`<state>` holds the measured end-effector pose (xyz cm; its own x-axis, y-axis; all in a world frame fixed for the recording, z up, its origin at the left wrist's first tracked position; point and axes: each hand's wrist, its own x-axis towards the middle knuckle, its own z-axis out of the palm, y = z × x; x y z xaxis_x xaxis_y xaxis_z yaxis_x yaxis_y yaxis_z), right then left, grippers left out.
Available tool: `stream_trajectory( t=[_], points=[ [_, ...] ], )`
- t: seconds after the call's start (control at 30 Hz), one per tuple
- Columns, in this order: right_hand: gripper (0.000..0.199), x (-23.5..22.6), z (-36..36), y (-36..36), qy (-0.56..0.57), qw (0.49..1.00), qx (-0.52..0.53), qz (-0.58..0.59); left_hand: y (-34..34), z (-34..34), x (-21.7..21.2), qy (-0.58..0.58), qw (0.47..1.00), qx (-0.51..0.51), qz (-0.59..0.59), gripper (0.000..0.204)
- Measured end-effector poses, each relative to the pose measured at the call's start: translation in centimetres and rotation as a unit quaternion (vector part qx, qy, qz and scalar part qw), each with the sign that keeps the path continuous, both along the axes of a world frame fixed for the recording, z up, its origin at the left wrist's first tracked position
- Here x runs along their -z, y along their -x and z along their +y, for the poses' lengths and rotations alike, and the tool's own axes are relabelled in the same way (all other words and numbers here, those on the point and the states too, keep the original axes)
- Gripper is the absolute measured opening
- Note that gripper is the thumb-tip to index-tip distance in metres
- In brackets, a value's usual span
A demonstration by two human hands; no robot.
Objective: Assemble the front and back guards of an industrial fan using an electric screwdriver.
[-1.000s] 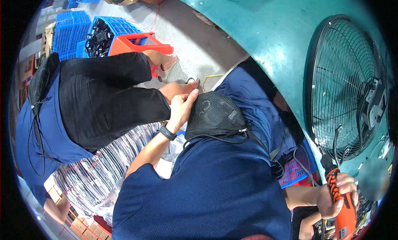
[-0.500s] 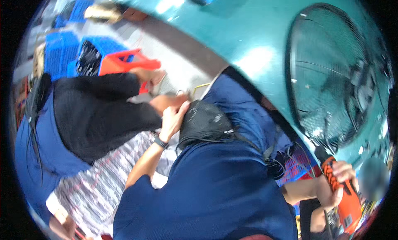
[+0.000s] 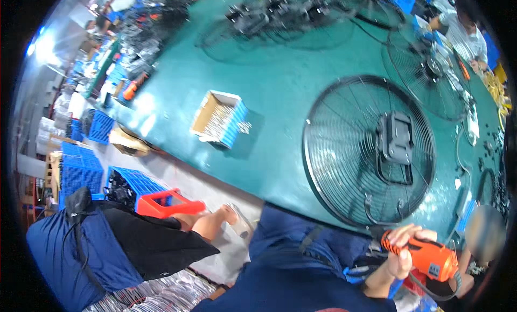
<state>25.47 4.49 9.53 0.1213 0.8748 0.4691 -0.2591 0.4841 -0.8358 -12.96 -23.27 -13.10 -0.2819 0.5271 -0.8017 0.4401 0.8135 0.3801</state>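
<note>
My right hand [image 3: 401,250] is closed around an orange corded power screwdriver [image 3: 439,261] at the near edge of the green table [image 3: 258,150]. The tool lies nearly level, its front end to the left, just below a round black fan with a wire guard [image 3: 398,137]. This fan rests on the table with its dark bracket facing up. My left hand is out of view. Farther left on the table stands an open blue and white cardboard box [image 3: 235,123] full of small screws. A few loose screws [image 3: 244,128] lie beside it.
More fan guards and black motor parts [image 3: 274,13] cover the far side of the table. A co-worker [image 3: 466,40] sits at the far right. On my left another person in black shorts [image 3: 145,239] stands by blue crates [image 3: 81,169] and a red plastic stool [image 3: 169,202].
The view has swung up over the table. My left hand has gone from the black pouch at my waist out of view. The screwdriver has turned from steep to nearly level.
</note>
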Motion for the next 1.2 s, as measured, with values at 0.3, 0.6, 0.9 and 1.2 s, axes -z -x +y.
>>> stream_trajectory(
  t=[0.3, 0.6, 0.9, 1.2],
  points=[
    [0.043, 0.0, -0.1, -0.1, -0.005, 0.998, 0.004, -0.059, 0.3, -6.2, 6.1, 0.033, 0.982, 0.183, -0.023, 0.039],
    [0.043, 0.7, -0.7, -1.2, 0.009, 1.0, 0.018, 0.0, -3.0, 13.1, -8.2, -0.188, 0.978, 0.083, -0.03, 0.029],
    [0.041, 0.7, -1.0, -1.6, -0.006, 1.0, -0.005, 0.0, -20.6, 25.1, -16.2, -0.497, 0.83, 0.205, -0.147, 0.015],
    [0.041, 0.6, -2.5, -1.3, -0.015, 0.998, 0.005, -0.067, -26.9, 25.9, -13.3, -0.634, 0.708, 0.31, -0.01, 0.022]
  ],
)
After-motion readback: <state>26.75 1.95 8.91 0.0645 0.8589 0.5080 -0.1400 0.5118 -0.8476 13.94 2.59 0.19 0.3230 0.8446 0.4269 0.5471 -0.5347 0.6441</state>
